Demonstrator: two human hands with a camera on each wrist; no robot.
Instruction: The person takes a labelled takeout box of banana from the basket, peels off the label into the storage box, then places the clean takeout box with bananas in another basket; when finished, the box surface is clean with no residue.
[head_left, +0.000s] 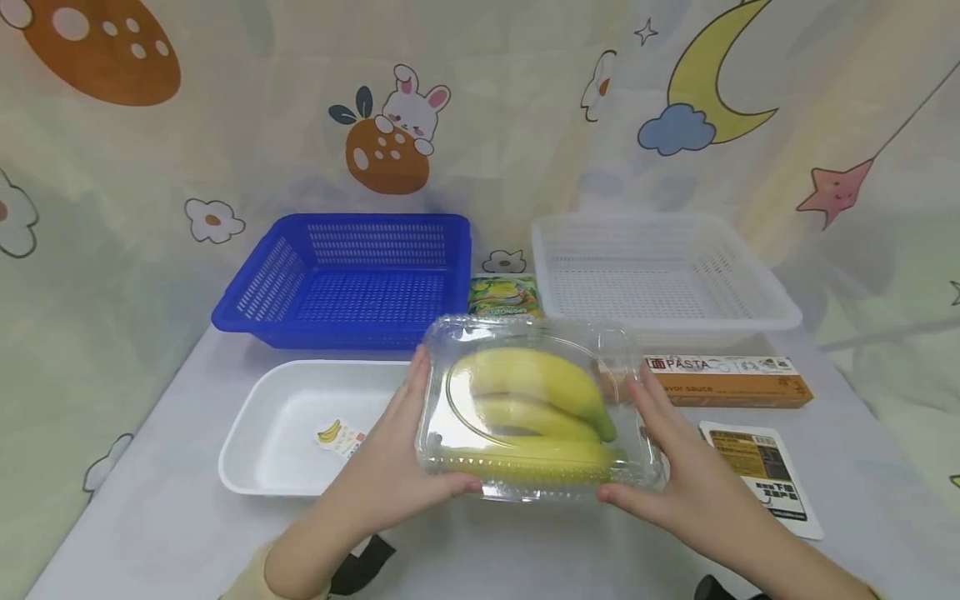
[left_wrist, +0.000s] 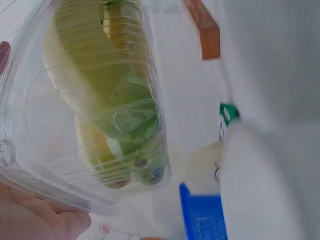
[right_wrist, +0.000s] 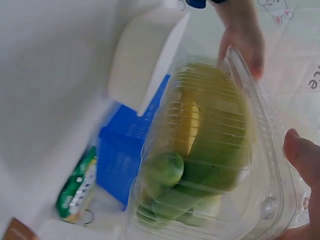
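Note:
A clear plastic clamshell box with several bananas inside is held up over the middle of the table, its lid side facing the head camera. My left hand grips its left end, thumb along the near edge and fingers behind the side. At the other end, my right hand grips it the same way. From the left wrist, green banana tips show through the ribbed wall. In the right wrist view, the right thumb lies by the box's rim, and the left hand holds the far end.
A blue basket and a white basket stand at the back, with a green-yellow packet between them. On the left is a white tray holding a banana-printed label. A pasta box and a flat labelled pack lie right.

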